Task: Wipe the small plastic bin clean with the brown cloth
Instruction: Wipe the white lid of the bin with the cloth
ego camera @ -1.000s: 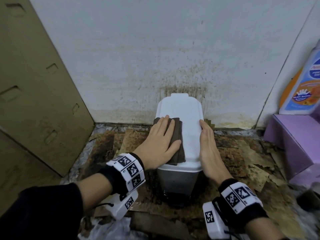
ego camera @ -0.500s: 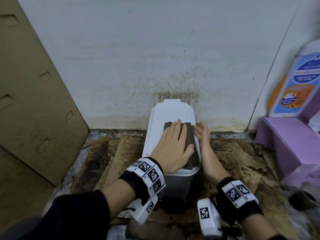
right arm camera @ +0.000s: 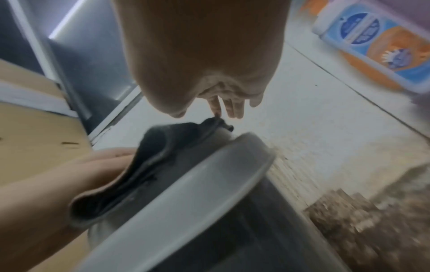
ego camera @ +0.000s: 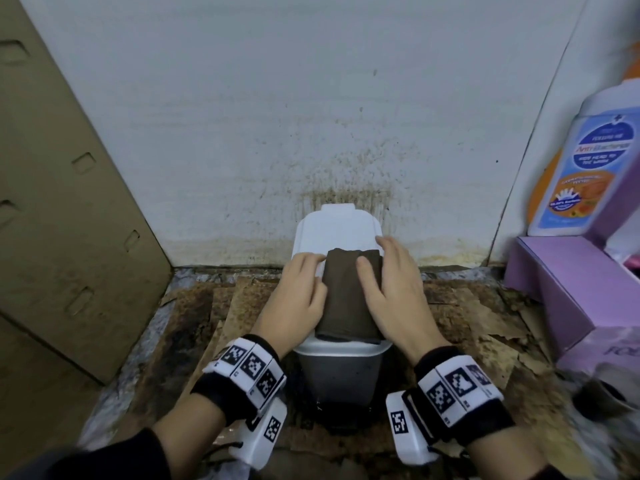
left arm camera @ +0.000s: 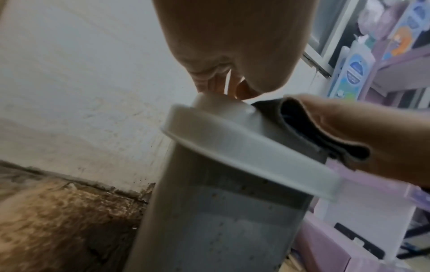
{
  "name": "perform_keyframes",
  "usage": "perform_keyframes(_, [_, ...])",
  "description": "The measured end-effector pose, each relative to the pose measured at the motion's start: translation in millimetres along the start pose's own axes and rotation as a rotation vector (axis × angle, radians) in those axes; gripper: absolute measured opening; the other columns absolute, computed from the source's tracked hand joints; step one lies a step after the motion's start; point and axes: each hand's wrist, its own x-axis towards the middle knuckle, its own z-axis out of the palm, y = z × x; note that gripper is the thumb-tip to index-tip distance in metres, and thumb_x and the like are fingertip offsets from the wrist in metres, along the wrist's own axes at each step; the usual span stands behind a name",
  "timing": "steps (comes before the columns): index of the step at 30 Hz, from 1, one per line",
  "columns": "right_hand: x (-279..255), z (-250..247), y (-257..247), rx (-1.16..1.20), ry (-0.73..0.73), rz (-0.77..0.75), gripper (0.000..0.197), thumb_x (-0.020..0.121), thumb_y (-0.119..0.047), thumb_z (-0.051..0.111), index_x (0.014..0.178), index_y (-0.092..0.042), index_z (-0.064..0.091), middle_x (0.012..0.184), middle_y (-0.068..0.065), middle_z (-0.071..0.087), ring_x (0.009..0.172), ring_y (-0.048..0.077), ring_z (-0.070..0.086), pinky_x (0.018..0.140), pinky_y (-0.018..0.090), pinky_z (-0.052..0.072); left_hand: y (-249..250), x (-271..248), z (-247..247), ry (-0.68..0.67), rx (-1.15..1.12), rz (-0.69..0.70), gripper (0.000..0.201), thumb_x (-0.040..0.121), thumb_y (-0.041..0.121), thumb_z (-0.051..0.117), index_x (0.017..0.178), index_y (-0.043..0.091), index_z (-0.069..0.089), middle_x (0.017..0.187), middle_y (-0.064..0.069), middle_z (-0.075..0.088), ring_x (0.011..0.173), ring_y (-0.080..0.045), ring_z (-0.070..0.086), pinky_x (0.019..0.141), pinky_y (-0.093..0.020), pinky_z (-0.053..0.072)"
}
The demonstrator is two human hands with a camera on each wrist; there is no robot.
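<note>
The small plastic bin [ego camera: 339, 375] stands on the floor against the wall, its white lid [ego camera: 337, 230] closed. A folded brown cloth [ego camera: 346, 299] lies on the lid's near half. My right hand [ego camera: 394, 292] lies flat on the cloth's right part, thumb on the cloth and fingers straight along its right edge. My left hand [ego camera: 298, 299] rests on the lid's left side, touching the cloth's left edge. In the left wrist view the cloth [left arm camera: 302, 125] curls under the right hand [left arm camera: 372, 138]. In the right wrist view the cloth [right arm camera: 163, 156] lies against the left hand [right arm camera: 46, 202].
A large cardboard sheet [ego camera: 69, 202] leans at the left. A purple box [ego camera: 571, 289] with a blue and orange bottle [ego camera: 581, 174] on it stands at the right. The wall [ego camera: 346, 168] behind the bin is speckled brown. Torn stained cardboard [ego camera: 207, 323] covers the floor.
The left hand, which pressed the cloth on the lid, has slid off to the cloth's left edge. The right hand has come from the bin's right side onto the cloth.
</note>
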Motion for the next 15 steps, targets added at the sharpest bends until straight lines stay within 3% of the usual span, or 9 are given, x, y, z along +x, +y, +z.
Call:
perform_keyframes(2, [-0.9, 4.3, -11.9, -0.139, -0.01, -0.1, 0.05, 0.108, -0.044, 0.037, 0.151, -0.019, 0.041, 0.155, 0.0, 0.043, 0.145, 0.017, 0.036, 0.123, 0.039, 0.024, -4.8, -4.8, 5.1, -0.002, 0.055, 0.033, 0.04, 0.107, 0.018, 0.041, 0.145, 0.008, 0.047, 0.148, -0.002, 0.044, 0.138, -0.016, 0.04, 0.117, -0.026, 0.031])
perform_keyframes(4, [-4.7, 12.3, -17.4, -0.241, -0.059, -0.135, 0.047, 0.108, -0.042, 0.038, 0.146, -0.018, 0.049, 0.153, 0.001, 0.047, 0.144, 0.016, 0.038, 0.122, 0.035, 0.024, -7.1, -6.9, 9.6, -0.004, 0.06, 0.036, 0.043, 0.109, 0.018, 0.038, 0.15, 0.005, 0.044, 0.155, -0.005, 0.04, 0.146, -0.014, 0.031, 0.121, -0.018, 0.018])
perform_keyframes(6, [-10.6, 21.8, -18.5, -0.352, -0.096, -0.149, 0.052, 0.109, -0.042, 0.033, 0.152, -0.015, 0.045, 0.161, 0.006, 0.039, 0.151, 0.018, 0.03, 0.124, 0.036, 0.021, -8.7, -7.9, 10.6, -0.003, 0.024, 0.028, 0.046, 0.11, 0.019, 0.035, 0.153, 0.006, 0.039, 0.16, -0.004, 0.035, 0.149, -0.01, 0.025, 0.121, -0.013, 0.011])
perform_keyframes(11, [-17.8, 29.1, -14.8, -0.504, -0.135, -0.156, 0.069, 0.105, -0.054, 0.015, 0.162, -0.016, 0.024, 0.17, 0.01, 0.019, 0.158, 0.022, 0.013, 0.129, 0.04, 0.011, -13.9, -12.7, 9.5, -0.024, -0.071, 0.045, 0.046, 0.111, 0.022, 0.033, 0.155, 0.012, 0.036, 0.161, 0.004, 0.031, 0.149, -0.002, 0.021, 0.117, -0.005, 0.008])
perform_keyframes(15, [-21.1, 28.2, -14.0, -0.526, -0.118, -0.157, 0.069, 0.104, -0.053, 0.014, 0.163, -0.017, 0.025, 0.17, 0.011, 0.021, 0.158, 0.022, 0.016, 0.129, 0.041, 0.013, -14.1, -13.4, 11.1, -0.022, -0.092, 0.051, 0.045, 0.111, 0.021, 0.032, 0.155, 0.012, 0.036, 0.16, 0.006, 0.03, 0.148, 0.003, 0.019, 0.116, -0.004, 0.008])
